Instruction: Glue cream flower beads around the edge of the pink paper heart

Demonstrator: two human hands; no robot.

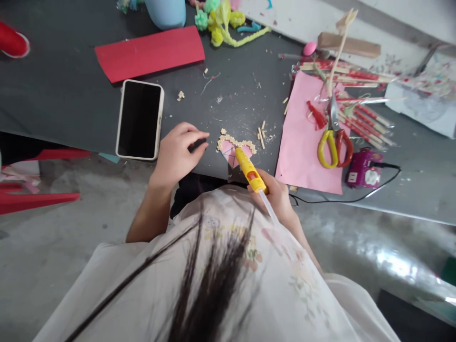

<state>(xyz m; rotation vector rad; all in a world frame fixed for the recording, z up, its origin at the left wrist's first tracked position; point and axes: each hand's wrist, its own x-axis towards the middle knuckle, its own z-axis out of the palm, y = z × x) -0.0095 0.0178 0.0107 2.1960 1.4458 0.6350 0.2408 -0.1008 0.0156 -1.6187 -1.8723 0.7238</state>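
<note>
My right hand (276, 192) is wrapped round a yellow hot glue gun (249, 171), with a clear glue stick (269, 207) poking out of its back end. The gun's nozzle points at a pink heart-shaped piece (228, 151) near the table's front edge. Small pale wooden bits (245, 144) line the heart's upper edge. To the left of the heart, my left hand (183, 152) hovers with thumb and forefinger slightly apart and nothing visible between them. A few short stick pieces (261, 137) lie right of the heart.
A tablet-like device (139, 119) and red paper (151, 53) lie left. On the right are pink paper (297, 137), scissors (334, 137), a purple box (364, 168) with a black cable and several wrapped sticks (366, 123). A blue container (166, 13) stands at the back.
</note>
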